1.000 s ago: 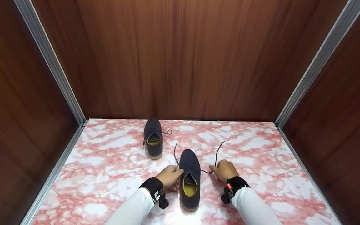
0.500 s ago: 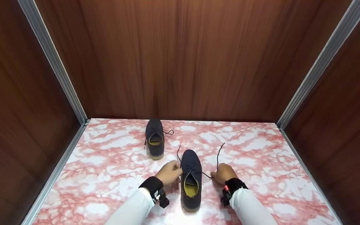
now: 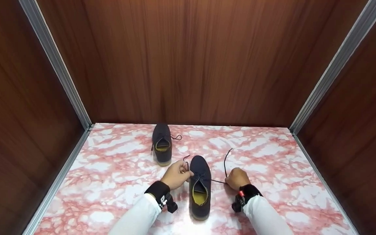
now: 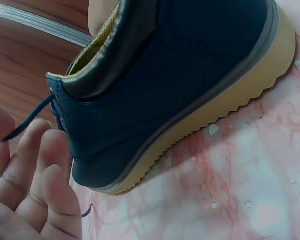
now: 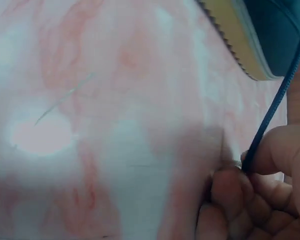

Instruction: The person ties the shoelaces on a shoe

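Observation:
A dark navy lace-up shoe [image 3: 199,166] with a yellow lining and tan ridged sole stands on the table, toe pointing away. At its left side, my left hand [image 3: 176,176] pinches one shoelace [image 4: 32,117] between thumb and forefinger, close to the eyelets. To the right of the shoe, my right hand [image 3: 237,178] pinches the other shoelace [image 5: 275,107], its remaining fingers curled. That lace runs straight from the eyelets to the fingers, and its loose end stands up beyond the hand. The left lace's free tip shows just past the left hand.
A second matching shoe [image 3: 162,148] stands farther back on the left, a loop of lace at its right side. The red-and-white marbled tabletop [image 3: 259,147] is bounded by brown wood-grain panels [image 3: 188,65] at the back and both sides.
My left hand has moved slightly forward along the shoe's side. My right hand has shifted a little to the right, and the lace it holds is now straighter.

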The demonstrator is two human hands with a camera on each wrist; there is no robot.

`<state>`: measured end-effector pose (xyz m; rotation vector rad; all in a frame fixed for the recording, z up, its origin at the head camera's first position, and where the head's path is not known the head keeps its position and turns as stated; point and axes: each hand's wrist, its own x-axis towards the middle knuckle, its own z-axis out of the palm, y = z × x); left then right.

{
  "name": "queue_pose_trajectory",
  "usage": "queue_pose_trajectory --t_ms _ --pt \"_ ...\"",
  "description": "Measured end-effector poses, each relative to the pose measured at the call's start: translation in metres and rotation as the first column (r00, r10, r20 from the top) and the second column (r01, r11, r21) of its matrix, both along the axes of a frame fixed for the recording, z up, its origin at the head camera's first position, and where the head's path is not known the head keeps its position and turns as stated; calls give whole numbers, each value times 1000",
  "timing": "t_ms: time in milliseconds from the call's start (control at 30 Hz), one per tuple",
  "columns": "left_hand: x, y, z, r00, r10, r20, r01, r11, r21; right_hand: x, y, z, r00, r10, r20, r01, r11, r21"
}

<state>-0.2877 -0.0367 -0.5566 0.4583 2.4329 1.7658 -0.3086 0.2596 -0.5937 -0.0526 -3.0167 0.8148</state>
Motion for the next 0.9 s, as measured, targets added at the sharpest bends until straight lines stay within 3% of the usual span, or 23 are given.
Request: queue_pose_trajectory --t_ms 133,400,667,900 --pt "-1 2 4 1000 -7 0 7 999 52 0 5 9 998 -69 2 69 996 -60" --pt "-3 5 14 1000 -10 11 9 994 112 3 8 25 993 -81 80 87 994 -71" --pt "-7 13 22 998 -62 11 61 995 85 3 10 27 992 -94 79 101 992 -78" --pt "-7 22 29 986 -145 87 138 987 78 4 9 26 992 -93 83 101 990 -97"
